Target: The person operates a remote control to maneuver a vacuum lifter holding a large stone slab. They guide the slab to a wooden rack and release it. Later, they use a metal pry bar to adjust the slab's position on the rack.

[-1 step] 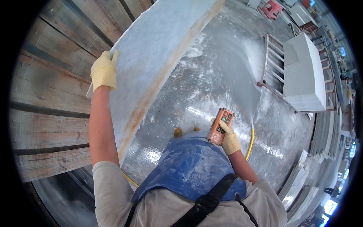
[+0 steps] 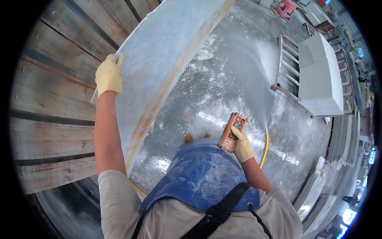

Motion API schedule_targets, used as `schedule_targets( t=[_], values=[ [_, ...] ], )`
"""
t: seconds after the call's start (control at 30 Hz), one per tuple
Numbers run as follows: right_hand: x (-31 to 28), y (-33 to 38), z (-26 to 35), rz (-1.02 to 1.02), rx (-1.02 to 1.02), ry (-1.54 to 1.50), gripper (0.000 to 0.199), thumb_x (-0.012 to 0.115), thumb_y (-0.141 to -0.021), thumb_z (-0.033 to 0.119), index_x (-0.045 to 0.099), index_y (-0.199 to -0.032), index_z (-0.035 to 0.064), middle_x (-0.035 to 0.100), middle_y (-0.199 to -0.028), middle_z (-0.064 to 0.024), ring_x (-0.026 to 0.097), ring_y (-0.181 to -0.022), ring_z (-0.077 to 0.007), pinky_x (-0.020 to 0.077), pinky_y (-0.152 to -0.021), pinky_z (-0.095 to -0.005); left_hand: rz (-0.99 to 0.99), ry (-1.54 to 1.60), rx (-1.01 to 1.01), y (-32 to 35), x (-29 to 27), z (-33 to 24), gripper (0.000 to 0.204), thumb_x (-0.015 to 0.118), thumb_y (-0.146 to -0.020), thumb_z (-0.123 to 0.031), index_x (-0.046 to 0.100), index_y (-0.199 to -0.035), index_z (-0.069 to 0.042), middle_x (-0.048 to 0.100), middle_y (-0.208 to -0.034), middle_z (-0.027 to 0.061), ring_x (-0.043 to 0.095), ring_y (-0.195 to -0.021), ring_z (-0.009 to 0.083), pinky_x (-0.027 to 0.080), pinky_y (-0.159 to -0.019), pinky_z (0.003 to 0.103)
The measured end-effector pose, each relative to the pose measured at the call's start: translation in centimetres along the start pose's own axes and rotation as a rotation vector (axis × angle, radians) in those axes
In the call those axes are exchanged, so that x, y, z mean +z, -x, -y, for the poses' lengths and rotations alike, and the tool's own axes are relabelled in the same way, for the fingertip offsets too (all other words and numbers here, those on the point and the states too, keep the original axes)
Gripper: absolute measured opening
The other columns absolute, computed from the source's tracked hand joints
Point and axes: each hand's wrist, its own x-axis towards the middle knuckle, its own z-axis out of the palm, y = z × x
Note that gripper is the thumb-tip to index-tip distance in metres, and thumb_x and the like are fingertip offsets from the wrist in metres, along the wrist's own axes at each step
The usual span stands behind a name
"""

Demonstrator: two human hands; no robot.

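Wet workshop floor [image 2: 238,79], plank wall [image 2: 51,99] at left. Left hand [image 2: 108,75], gloved, fingers hooked over edge of upright pale stone slab [image 2: 159,59]. Right hand [image 2: 240,145] fingers wrapped round orange button remote [image 2: 232,132], near blue apron [image 2: 203,179]. No shift visible; grip steady.

A metal ladder-like rack [image 2: 287,65] leans beside stacked white slabs [image 2: 321,79].

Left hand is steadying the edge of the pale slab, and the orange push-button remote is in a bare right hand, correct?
Not quite. The right hand wears a yellow glove, like the left hand. The head view shows it gripping the orange remote while the left hand holds the slab edge.
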Motion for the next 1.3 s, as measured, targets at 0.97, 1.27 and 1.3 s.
schedule_targets(
  t=[0.97,1.27,1.3],
  values=[
    [3.1,1.5,1.2,0.007,-0.050,-0.060,0.033,0.079,-0.099,0.024,0.070,-0.122,0.0015,0.076,-0.113,-0.0109,0.074,-0.099,-0.0214,0.0619,-0.087,-0.0368,0.019,-0.032,-0.083,-0.6,-4.9,2.5,0.065,0.050,-0.110,-0.061,0.068,-0.132,-0.002,0.075,-0.121,0.0255,0.070,-0.113,0.0437,0.054,-0.097,0.050],
    [1.3,-1.3,0.4,0.073,-0.074,-0.018,0.034,0.079,-0.099,0.021,0.066,-0.126,0.0041,0.076,-0.116,-0.0116,0.075,-0.097,-0.0224,0.0645,-0.085,-0.0401,-0.031,-0.006,-0.037,4.2,-3.5,9.7,0.064,0.053,-0.109,-0.059,0.065,-0.136,-0.002,0.072,-0.121,0.0239,0.068,-0.107,0.0395,0.052,-0.097,0.047],
    [1.4,-1.4,0.5,0.085,-0.078,-0.016,0.034,0.079,-0.099,0.021,0.066,-0.126,0.0043,0.076,-0.116,-0.0114,0.075,-0.097,-0.0222,0.0645,-0.085,-0.0400,-0.040,0.001,-0.050,4.7,-3.3,10.3,0.064,0.053,-0.109,-0.060,0.065,-0.137,-0.003,0.072,-0.121,0.0234,0.068,-0.108,0.0390,0.052,-0.097,0.047]
  ],
)
